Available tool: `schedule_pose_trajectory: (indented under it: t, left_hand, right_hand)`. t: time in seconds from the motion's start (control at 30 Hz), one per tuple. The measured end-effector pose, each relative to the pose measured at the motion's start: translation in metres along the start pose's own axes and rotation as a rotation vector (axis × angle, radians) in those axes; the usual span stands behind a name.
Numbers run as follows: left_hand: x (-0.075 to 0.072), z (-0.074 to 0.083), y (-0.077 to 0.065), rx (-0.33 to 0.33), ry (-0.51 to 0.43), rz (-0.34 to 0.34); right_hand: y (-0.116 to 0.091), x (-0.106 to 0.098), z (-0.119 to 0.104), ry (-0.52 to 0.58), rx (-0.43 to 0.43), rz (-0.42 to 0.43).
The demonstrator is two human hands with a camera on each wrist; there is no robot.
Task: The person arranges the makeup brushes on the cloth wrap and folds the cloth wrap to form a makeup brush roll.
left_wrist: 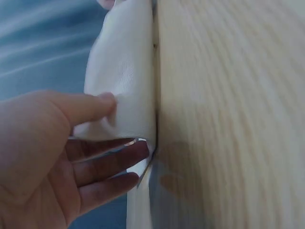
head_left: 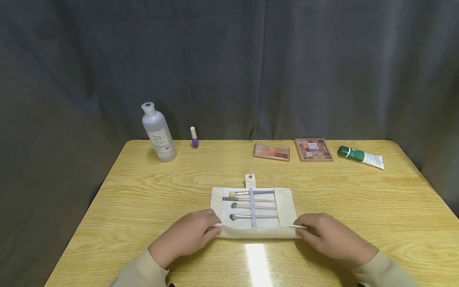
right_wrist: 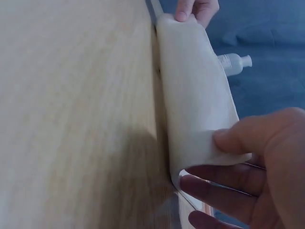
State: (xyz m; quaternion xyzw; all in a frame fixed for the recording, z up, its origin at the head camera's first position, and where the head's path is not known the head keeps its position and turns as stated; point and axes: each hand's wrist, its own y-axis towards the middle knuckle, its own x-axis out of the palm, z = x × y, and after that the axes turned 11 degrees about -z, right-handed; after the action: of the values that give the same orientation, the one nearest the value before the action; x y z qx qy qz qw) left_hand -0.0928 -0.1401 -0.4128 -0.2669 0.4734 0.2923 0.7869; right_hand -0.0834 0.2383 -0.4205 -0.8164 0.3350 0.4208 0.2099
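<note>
A cream fabric brush roll [head_left: 286, 207] lies spread on the wooden table, its near edge lifted and folded up. Several makeup brushes [head_left: 258, 207] lie crosswise inside it, under a lilac strap [head_left: 252, 207]. At the near left corner my left hand [head_left: 190, 233] pinches the lifted edge between thumb and fingers. My right hand [head_left: 328, 235] pinches the near right corner the same way. Both wrist views show the thumbs on the outside of the folded cloth [left_wrist: 125, 71] and the fingers beneath it. A snap tab [head_left: 250, 181] sticks out from the roll's far edge.
Along the table's back stand a clear bottle [head_left: 159, 135] and a purple nail polish bottle [head_left: 194, 138]. Two eyeshadow palettes [head_left: 271, 152] and a green-and-white tube [head_left: 360, 157] lie at the back right. A dark curtain [head_left: 222, 71] hangs behind the table [head_left: 143, 191].
</note>
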Motion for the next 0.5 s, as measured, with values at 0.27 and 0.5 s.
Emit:
schedule_pose_trajectory:
  t: [0.27, 0.5]
  left_hand:
    - [0.001, 0.001, 0.011, -0.098, -0.010, 0.009]
    - [0.000, 0.005, 0.017, -0.128, 0.042, -0.018]
  right_hand:
    - [0.014, -0.002, 0.003, 0.073, 0.096, 0.028]
    - [0.025, 0.004, 0.004, -0.028, 0.058, 0.143]
